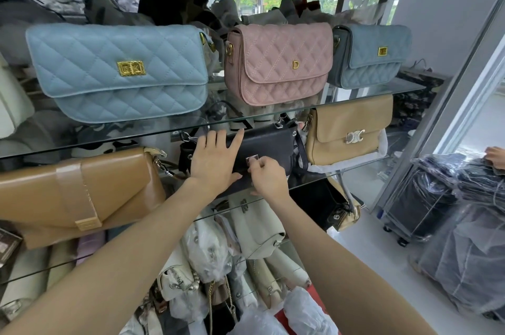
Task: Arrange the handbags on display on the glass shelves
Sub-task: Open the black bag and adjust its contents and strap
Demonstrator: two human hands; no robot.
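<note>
Black leather handbag is sitting mid-shelf on the middle glass shelf, between a big tan envelope bag on the left and a beige clasp bag on the right. The left hand is lying flat on its flap, fingers spread wide. The right hand is pinching the silver clasp, so most of that clasp is getting covered up. Up on the upper glass shelf, a light blue quilted bag, a pink quilted bag and a grey-blue quilted bag are standing in a row. Below, a jumble of plastic-wrapped bags is hard to make out.
</note>
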